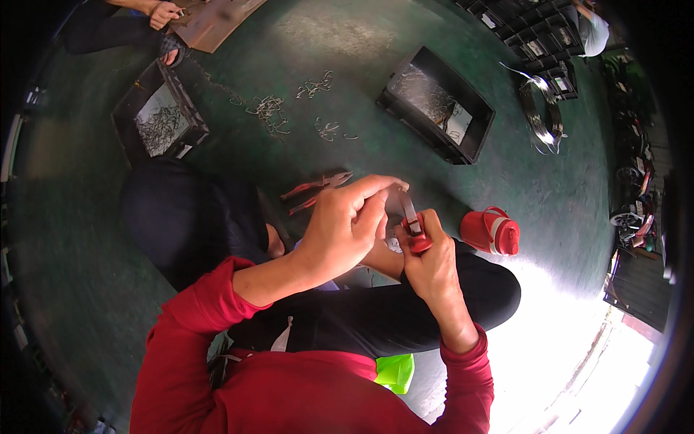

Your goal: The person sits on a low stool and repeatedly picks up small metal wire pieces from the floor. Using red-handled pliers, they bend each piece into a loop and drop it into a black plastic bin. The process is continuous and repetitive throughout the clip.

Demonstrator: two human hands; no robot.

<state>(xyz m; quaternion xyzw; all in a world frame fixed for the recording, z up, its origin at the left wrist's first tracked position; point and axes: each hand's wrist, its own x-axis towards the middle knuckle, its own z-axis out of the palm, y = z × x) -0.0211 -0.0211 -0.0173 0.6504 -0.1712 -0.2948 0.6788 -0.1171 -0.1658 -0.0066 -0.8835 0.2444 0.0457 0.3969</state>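
Red sleeves come up from the lower edge, over crossed legs in black trousers, and the two hands meet above the lap. The right hand is closed around the red handles of a pair of pliers, whose metal nose points up and away from the person. The left hand is curled over just beside it, fingers bent and thumb pressed toward the pliers' nose; it seems to pinch a small piece of wire there, but the piece is too small to make out clearly. The two hands touch or nearly touch at the tool.

Just beyond the left hand, on the green floor, lies a second pair of pliers with red handles, jaws partly apart. To the right of the right hand stands a red jug with a lid and handle, on its side or tilted. Farther ahead of both hands sits a black crate holding thin metal pieces, and well off to the left ahead is another black crate with similar contents. Between the crates, bent wire bits are scattered on the floor. A coil of wire lies far ahead to the right. Another person's hand shows at the far upper left.
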